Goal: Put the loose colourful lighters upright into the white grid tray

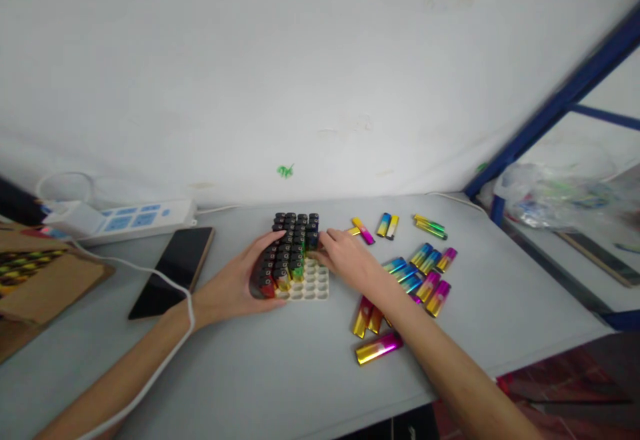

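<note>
A white tray [316, 288] with round holes stands in the middle of the table. Black-topped lighters [287, 247] stand upright in its left and back holes; the front right holes show bare. My left hand [245, 283] is wrapped round the tray's left side, fingers over the outer lighters and thumb along the front edge. At the tray's right side, my right hand [343, 253] has its fingers closed by the right row of lighters, apparently pinching one; the fingertips are partly hidden. Loose shiny lighters [379, 348] lie to the right, some under my right forearm.
On the left are a dark phone [173, 272], a white power strip [145, 221] and an open cardboard box [47, 287]. A white cable [191, 310] crosses over my left forearm. A blue metal frame [550, 110] and plastic bags [540, 193] stand right. The wall [320, 80] closes off the back.
</note>
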Available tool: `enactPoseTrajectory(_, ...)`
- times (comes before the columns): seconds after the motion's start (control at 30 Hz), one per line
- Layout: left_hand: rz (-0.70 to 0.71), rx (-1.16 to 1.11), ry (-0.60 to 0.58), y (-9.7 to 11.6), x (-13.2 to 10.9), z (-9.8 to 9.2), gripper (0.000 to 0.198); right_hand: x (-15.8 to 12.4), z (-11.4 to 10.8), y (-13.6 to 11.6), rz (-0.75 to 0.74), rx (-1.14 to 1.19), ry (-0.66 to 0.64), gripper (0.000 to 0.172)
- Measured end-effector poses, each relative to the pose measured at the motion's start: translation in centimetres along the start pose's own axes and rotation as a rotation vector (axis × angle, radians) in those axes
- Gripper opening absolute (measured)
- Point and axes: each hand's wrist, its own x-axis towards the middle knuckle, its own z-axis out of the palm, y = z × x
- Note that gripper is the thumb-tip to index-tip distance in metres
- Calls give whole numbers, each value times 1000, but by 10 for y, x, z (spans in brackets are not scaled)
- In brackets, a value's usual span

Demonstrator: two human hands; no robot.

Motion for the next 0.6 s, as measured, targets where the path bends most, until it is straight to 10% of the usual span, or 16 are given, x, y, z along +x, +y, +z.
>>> enactPoseTrajectory(0.3, 15, 24, 14, -5, -1, 0, 118, -86, -47, 71, 204, 308, 191, 16)
enactPoseTrajectory(0.6, 11, 51, 20, -7, 2, 0, 125, -100, -66, 128, 194, 365, -145, 12)
